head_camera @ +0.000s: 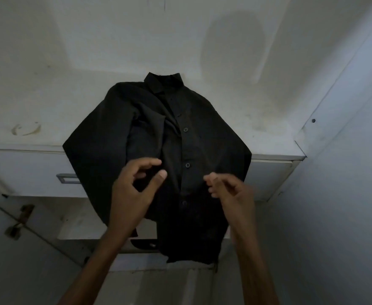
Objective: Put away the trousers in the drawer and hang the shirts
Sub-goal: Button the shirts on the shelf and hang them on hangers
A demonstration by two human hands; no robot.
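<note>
We find shirt (202, 133) lying 12–6, collar at 12 | left hand (134, 190) spread, empty | right hand (233, 192) curled, hold unclear | both equally near.

Outstretched side by side: left hand (134, 190) loosely spread, right hand (232, 191) with fingertips (210, 177) bunched.

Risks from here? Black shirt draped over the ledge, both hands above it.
1. The black long-sleeved button shirt hangs far over the white ledge's front edge; a pull by the left hand or right hand could likely slide it off.
2. It covers part of the white drawer front beside the grey metal handle; opening that drawer might snag the fabric.
</note>
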